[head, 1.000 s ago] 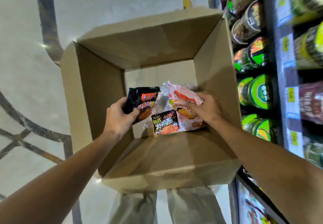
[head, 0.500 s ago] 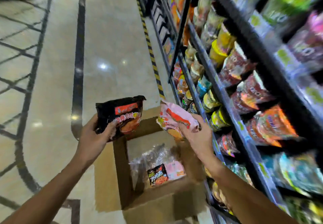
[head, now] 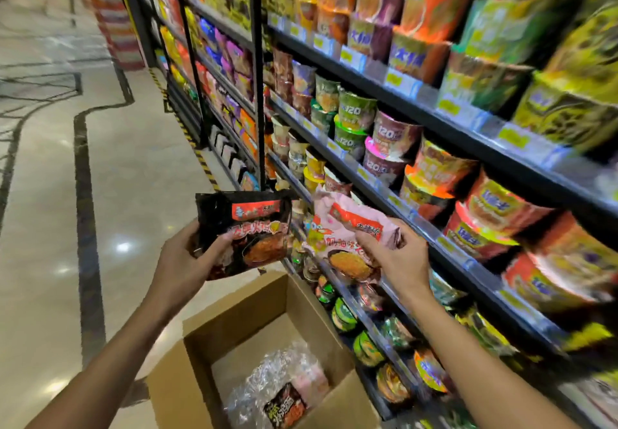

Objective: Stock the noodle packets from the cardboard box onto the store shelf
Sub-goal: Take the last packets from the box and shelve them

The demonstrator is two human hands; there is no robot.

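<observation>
My left hand (head: 182, 258) grips a black noodle packet (head: 245, 231) by its left edge, thumb across the front, holding it upright above the open cardboard box (head: 234, 321). My right hand (head: 396, 258) pinches a pink noodle packet (head: 347, 228) at its right side, tilted toward the store shelf (head: 468, 134). The two packets sit side by side, near each other but apart, both well above the box.

Down in the box, crumpled clear plastic wrap (head: 271, 371) lies over the bottom, with another black packet (head: 284, 407) and what looks like a pink one (head: 311, 378) partly under it. The box stands on the glossy tiled floor (head: 133, 177), close against the bottom of the shelving.

To my right the shelf rows are packed with cup noodles (head: 394, 134) and bowl noodles (head: 495, 221), with price tags (head: 398, 80) along the edges. A black upright post (head: 257, 77) rises just behind the black packet. Yellow and black hazard tape (head: 200, 157) runs along the floor at the shelf base. The far right of the view is blurred.
</observation>
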